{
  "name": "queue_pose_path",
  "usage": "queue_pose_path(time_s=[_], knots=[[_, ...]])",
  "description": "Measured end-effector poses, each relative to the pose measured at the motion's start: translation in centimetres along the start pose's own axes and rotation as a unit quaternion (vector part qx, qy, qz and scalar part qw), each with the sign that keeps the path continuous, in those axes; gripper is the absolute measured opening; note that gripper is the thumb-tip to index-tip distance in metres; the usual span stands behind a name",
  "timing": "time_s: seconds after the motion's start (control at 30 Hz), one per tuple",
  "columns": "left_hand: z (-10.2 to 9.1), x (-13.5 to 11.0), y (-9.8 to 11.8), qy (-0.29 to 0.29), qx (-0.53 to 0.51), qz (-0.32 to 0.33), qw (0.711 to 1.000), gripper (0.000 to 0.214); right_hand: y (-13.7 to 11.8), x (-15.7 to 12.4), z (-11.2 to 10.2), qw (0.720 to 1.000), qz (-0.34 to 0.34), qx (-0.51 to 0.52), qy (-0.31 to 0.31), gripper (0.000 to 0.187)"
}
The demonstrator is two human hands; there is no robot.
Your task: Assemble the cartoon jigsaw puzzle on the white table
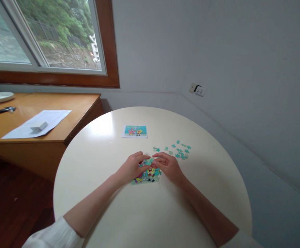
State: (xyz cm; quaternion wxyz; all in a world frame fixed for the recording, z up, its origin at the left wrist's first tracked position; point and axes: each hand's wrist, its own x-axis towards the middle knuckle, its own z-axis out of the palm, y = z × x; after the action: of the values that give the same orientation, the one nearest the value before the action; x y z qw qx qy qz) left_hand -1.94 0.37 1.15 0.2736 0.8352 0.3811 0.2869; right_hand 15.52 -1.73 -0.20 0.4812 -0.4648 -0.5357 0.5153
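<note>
A partly assembled jigsaw puzzle with cartoon figures on a teal ground lies flat on the table in front of me. My left hand rests over its upper left part, fingers stretched out and thumb apart, touching its surface. At the upper right of the puzzle, my right hand has its thumb and fingers drawn together on a puzzle piece, mostly hidden by the fingertips. Loose teal puzzle pieces lie scattered just beyond my right hand. A picture card showing the same figures sits farther back.
All this lies on a round cream table. To the left stands a wooden desk bearing a paper sheet, a small grey box, a white plate and a dark object. A wall borders the right.
</note>
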Motion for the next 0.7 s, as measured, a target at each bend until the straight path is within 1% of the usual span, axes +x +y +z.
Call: queue_pose_path(time_s=[0.13,0.27,0.33,0.4,0.47,0.57,0.63,0.7], knots=[[0.4,0.0,0.0,0.019,0.002,0.011,1.0,0.024,0.1,0.0,0.1,1.0,-0.004,-0.001,-0.009,0.034],[0.4,0.0,-0.1,0.009,0.007,0.014,1.0,0.025,0.0,0.1,0.2,1.0,-0.008,0.004,-0.015,0.035],[-0.2,0.1,-0.4,0.01,0.015,0.013,1.0,0.026,0.0,0.1,0.1,1.0,-0.008,0.001,-0.011,0.036],[-1.4,0.2,-0.9,0.024,0.025,0.003,0.999,0.027,0.2,0.1,0.1,1.0,-0.009,-0.004,-0.004,0.036],[-2.9,0.3,-1.7,0.046,0.043,-0.026,0.998,0.027,0.5,0.1,0.0,1.0,-0.014,-0.012,-0.002,0.036],[-4.6,0.3,-3.0,0.055,0.053,-0.061,0.995,0.026,1.0,0.1,-0.2,0.999,-0.023,-0.032,-0.008,0.032],[-5.1,0.2,-3.5,0.042,0.036,-0.065,0.996,0.023,1.3,0.1,-0.3,0.998,-0.033,-0.049,-0.007,0.03],[-5.0,0.1,-3.8,0.011,0.026,-0.062,0.998,0.021,1.4,0.2,-0.3,0.997,-0.044,-0.065,0.0,0.028]])
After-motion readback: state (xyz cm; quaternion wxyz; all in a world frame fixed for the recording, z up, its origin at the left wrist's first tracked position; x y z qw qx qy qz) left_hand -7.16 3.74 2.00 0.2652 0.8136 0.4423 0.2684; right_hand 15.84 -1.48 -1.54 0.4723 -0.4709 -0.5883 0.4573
